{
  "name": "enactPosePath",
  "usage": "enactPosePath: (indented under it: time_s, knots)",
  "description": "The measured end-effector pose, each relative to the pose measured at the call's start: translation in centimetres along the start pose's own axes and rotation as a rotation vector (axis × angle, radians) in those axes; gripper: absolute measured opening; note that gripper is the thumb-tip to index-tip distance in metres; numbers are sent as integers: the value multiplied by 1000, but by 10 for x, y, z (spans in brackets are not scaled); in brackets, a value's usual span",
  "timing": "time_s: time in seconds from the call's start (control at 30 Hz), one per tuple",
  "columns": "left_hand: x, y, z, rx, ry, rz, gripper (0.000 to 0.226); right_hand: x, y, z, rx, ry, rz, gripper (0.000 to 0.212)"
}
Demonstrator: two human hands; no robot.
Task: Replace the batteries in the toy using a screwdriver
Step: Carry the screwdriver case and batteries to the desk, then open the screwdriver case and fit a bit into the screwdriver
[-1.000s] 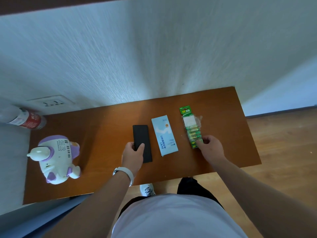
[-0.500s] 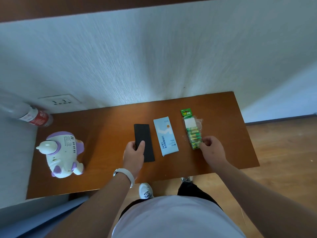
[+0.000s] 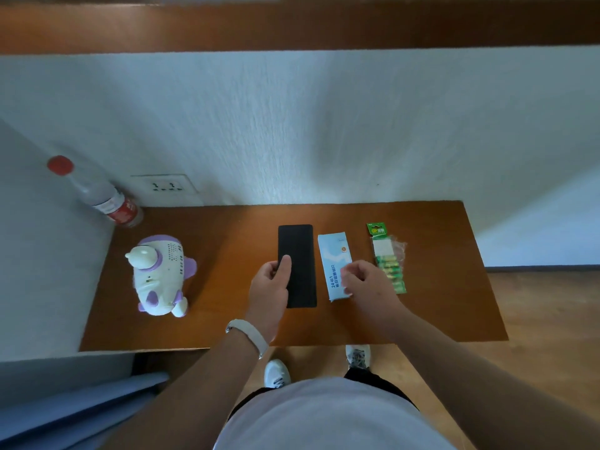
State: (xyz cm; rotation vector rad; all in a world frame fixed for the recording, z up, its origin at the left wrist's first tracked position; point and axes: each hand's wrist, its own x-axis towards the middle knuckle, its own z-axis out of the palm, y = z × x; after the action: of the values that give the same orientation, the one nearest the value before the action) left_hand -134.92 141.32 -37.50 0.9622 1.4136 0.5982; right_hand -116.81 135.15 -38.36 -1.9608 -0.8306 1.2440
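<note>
Left hand point(image 3: 269, 287) on black case point(image 3: 300, 251)

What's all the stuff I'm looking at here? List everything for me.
table: one, brown wood, against the white wall
toy: one, white and purple, table's left part
bottle: one, clear with red cap and label, table's far left corner
wall socket: one, white, on the wall by the bottle
black case: one, black, flat at the table's middle
box: one, light blue, right of the black case
battery pack: one, green card, clear wrap, right of the box
shoes: two, white, on the wooden floor
wristband: one, white, left wrist
left hand: one, bare, gripping the black case's near left edge
right hand: one, bare, fingers curled over the box's near right edge
</note>
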Motion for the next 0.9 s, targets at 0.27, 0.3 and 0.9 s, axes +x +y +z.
enactPosePath:
  time_s: [0.27,0.3,0.9]
  knots:
    - [-21,13,-42,-99,5,52,47,-15,-52,52,109,-162,-57,28]
    - [-23,14,-48,-110,19,64,45,-16,-58,58,123,-178,-64,30]
    - [-40,0,-127,-51,17,173,31,-54,-99,142,150,-224,-154,26]
